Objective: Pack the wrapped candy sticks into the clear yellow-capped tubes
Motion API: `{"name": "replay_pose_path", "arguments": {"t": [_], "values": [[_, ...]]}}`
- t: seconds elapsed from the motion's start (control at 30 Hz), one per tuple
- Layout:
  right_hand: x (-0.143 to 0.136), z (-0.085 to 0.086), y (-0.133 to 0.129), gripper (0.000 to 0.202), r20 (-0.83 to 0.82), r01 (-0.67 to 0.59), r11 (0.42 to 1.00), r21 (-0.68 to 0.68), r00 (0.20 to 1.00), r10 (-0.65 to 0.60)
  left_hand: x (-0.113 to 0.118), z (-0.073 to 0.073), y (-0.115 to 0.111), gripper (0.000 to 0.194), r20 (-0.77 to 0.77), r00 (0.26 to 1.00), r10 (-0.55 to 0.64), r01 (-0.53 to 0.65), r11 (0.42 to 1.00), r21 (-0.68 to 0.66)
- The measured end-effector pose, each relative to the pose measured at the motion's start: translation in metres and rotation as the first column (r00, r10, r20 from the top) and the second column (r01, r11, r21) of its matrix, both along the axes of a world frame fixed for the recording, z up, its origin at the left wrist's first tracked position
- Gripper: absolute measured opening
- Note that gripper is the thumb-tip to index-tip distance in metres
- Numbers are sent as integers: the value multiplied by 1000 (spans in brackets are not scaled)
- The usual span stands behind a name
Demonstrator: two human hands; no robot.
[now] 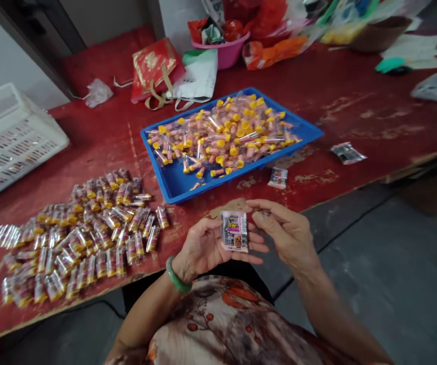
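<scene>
My left hand [200,246], palm up with a green bangle at the wrist, holds a small printed packet [234,231]. Its thumb presses the packet's left edge, and its fingers reach out beneath. Just right of the packet, my right hand [291,233] has thumb and forefinger pinched together; whatever may be between them is too small to make out. Beyond my hands, a blue tray [172,190] carries a heap of clear-wrapped pink pieces [218,137] with yellow ends. To the left lie many clear tubes [89,238] with yellow ends and printed labels, roughly in rows.
Two more printed packets, one near [278,177] and one farther right [348,152], lie on the red table [355,101]. A white slatted crate [13,137] stands at left. Behind the tray are a red gift bag [153,66], a white bag [195,81] and a pink basin [228,53].
</scene>
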State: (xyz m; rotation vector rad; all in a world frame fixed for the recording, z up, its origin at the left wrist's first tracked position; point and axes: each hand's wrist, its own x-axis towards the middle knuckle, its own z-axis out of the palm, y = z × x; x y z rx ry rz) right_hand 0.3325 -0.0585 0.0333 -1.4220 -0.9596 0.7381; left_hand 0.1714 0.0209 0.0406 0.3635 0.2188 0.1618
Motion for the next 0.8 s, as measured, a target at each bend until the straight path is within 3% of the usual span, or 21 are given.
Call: {"name": "replay_pose_path", "arguments": {"t": [0.07, 0.13, 0.27, 0.33, 0.4, 0.47, 0.53, 0.57, 0.6, 0.67, 0.73, 0.8], "values": [[-1, 3, 16, 28, -42, -95, 995, -37, 995, 94, -7, -2, 3, 46, -29, 999, 27, -27, 1000, 10], [-1, 7, 32, 28, 20, -243, 968, -62, 969, 244, -13, -5, 7, 38, -93, 995, 41, -35, 997, 69], [-1, 14, 61, 20, 325, -592, 802, -75, 746, 581, -25, -8, 15, 22, -283, 959, 0, 85, 955, 286], [-4, 14, 66, 17, 390, -682, 727, -83, 649, 653, -30, -7, 21, 24, -362, 932, -26, 171, 911, 374], [-8, 11, 65, 16, 367, -691, 716, -101, 643, 672, -36, -5, 27, 28, -415, 909, -33, 228, 874, 430], [-13, 6, 61, 12, 239, -599, 794, -98, 761, 603, -44, 0, 32, 28, -428, 904, -1, 202, 882, 425], [-21, 1, 56, 3, -36, -390, 917, -78, 921, 389, -49, 3, 35, 33, -396, 907, 140, 35, 914, 404], [-27, -2, 54, 4, -206, -265, 960, -90, 948, 243, -51, 4, 35, 37, -368, 895, 254, -92, 910, 404], [-34, -4, 54, 8, -365, -152, 981, -118, 926, 99, -50, 4, 34, 42, -332, 866, 373, -222, 883, 413], [-52, -8, 54, 15, -584, -29, 982, -185, 807, -86, -46, 1, 29, 50, -260, 795, 548, -407, 800, 441], [-73, -11, 56, 20, -689, -39, 975, -218, 714, -125, -38, -5, 24, 49, -240, 762, 602, -477, 772, 421], [-88, -12, 57, 23, -715, -151, 969, -197, 698, -37, -34, -11, 20, 38, -279, 748, 602, -498, 787, 363]]}}
